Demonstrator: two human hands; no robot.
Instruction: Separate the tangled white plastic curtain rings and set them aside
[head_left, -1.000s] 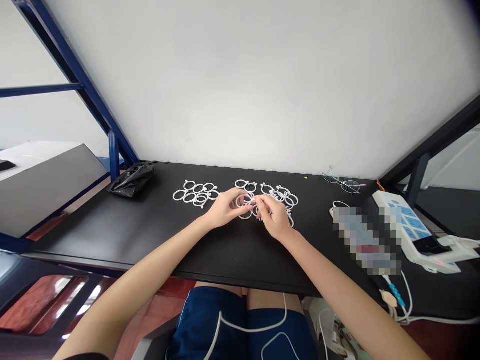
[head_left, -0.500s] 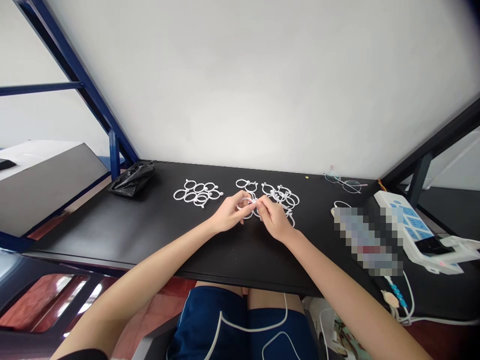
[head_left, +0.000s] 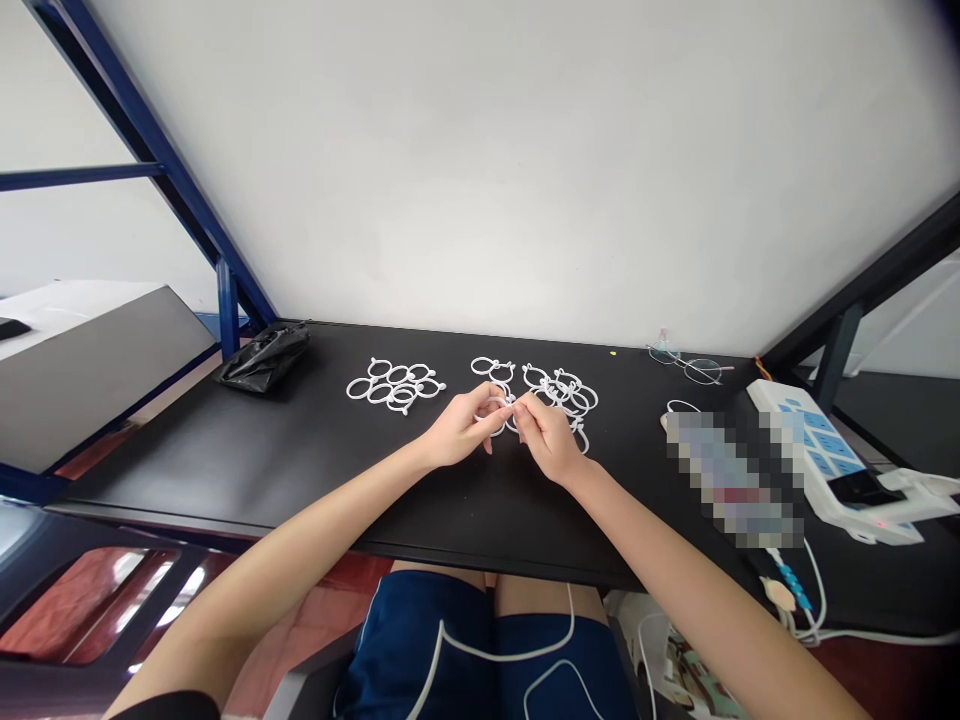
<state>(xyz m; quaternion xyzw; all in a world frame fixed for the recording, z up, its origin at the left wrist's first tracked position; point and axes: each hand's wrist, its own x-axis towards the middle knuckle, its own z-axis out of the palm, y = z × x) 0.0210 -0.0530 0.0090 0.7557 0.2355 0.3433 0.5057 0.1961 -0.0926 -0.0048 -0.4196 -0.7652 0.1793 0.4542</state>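
Both hands are together over the black desk (head_left: 315, 470), near the middle, in front of the seated person. Left hand (head_left: 461, 430): thumb and fingers curved around one white ring (head_left: 495, 399), holding it up just above the desktop. Right hand (head_left: 551, 437): fingertips pinched tight at the ring's right side, meeting the left fingertips. Can't tell from here what exactly the right pinch has; the fingers cover that spot. More white rings on the desk, each with small knobs. Left cluster (head_left: 410, 378) lies flat, rings overlapping, apart from the left hand. Right cluster (head_left: 568, 381) sits just beyond the right hand, loosely heaped, partly hidden by it. A few more lie directly behind the held ring. Surroundings: crumpled black bag (head_left: 266, 360) at the far left of the desk, by the blue frame (head_left: 227, 310). Thin-rimmed glasses (head_left: 703, 372) folded out near the wall, far right; small yellow bit (head_left: 613, 353) left of them. White power strip (head_left: 814, 440) with blue socket panels at the right end, black adapter plugged in. White cord (head_left: 510, 661) runs across the dark blue shorts (head_left: 420, 640).
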